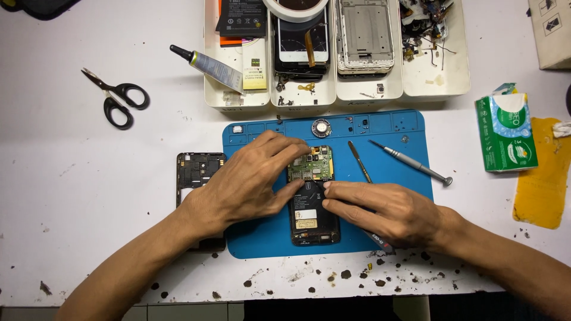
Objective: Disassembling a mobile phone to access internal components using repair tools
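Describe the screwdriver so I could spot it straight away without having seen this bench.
Find the blue mat in the middle of the white table. On its right part, past the opened phone, lies the screwdriver, slanting toward the mat's right edge. It is grey metal with a round cap, thicker than the thin flat tool beside it.

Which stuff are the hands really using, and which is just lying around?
In use:
left hand and right hand, both touching the opened phone
blue mat under it

Lying about:
scissors
glue tube
screwdriver
tissue pack
black phone frame
white trays of parts
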